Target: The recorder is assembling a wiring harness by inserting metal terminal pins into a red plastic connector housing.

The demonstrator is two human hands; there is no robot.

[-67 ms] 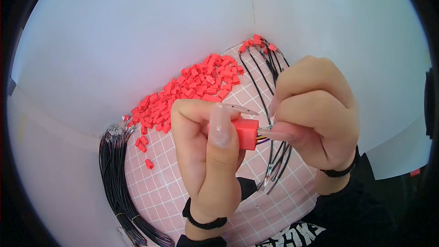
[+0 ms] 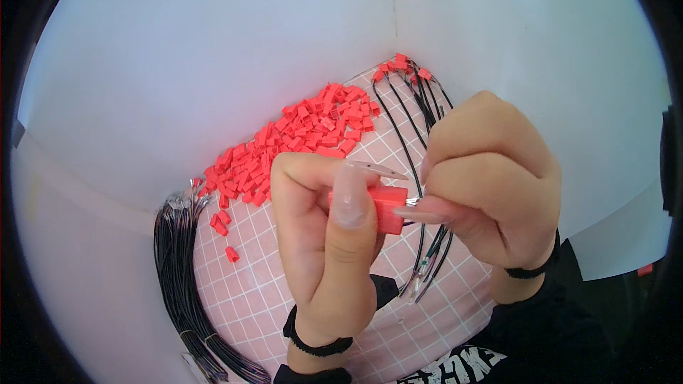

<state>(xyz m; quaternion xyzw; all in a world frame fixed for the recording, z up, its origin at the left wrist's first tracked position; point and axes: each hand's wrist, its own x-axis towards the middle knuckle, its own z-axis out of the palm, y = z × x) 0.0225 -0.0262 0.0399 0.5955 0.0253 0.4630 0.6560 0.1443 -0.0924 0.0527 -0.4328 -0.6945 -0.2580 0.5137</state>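
A red plastic connector housing (image 2: pixel 390 208) is pinched between the thumb and fingers of my left hand (image 2: pixel 324 235), its open end facing right. At that end my right hand (image 2: pixel 494 185) grips a thin wire with a silvery terminal (image 2: pixel 412 202) between thumb and forefinger. The thumbnail overlaps the housing's edge, and how deep the terminal sits is hidden. A bit of dark coloured wire shows just below the thumbnail. Behind and below the right hand hang black cables (image 2: pixel 429 259) with bare, coloured ends.
A heap of loose red housings (image 2: pixel 292 135) lies along the back wall, with a few strays in front. Bundled black cables (image 2: pixel 178 277) with silvery tips lie at the left. Several cables with red housings fitted (image 2: pixel 400 64) rest in the back corner. White walls (image 2: pixel 213 43) enclose the pink tiled-pattern surface (image 2: pixel 245 299).
Both hands have shifted slightly to the right with the red connector housing. My right thumbnail now overlaps the housing's edge, and less of the coloured wires shows.
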